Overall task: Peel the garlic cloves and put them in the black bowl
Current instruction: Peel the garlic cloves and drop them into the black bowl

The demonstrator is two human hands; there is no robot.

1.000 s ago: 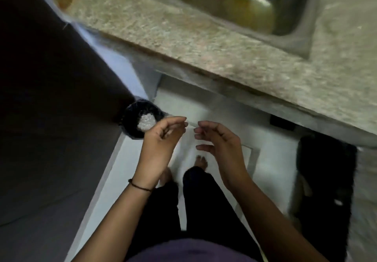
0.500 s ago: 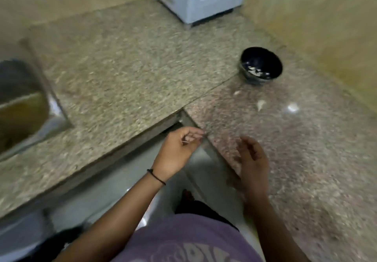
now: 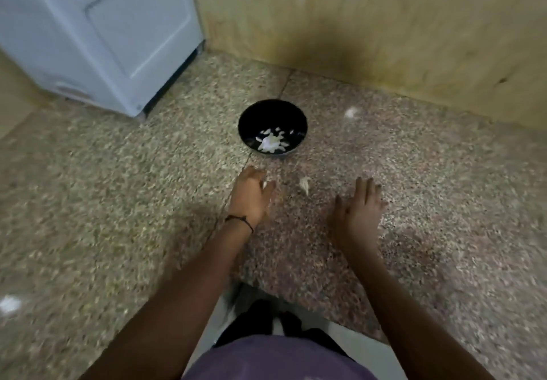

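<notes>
Counter point(image 3: 133, 202): speckled stone. Black bowl point(image 3: 273, 111) holds white garlic pieces. Right hand point(image 3: 358, 210), nearer than the bowl, is spread and empty. Left hand point(image 3: 250, 194), just before the bowl, is blurred, grip undeterminable. Clove point(image 3: 305, 184) lies before the bowl: judged light, firm, papery; pinch across its middle.

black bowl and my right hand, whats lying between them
A single garlic clove lies on the counter between the right hand and the black bowl, touching neither; head view.

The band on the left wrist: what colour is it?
Black: the band is a thin dark cord, seen in the head view, the only view.
</notes>
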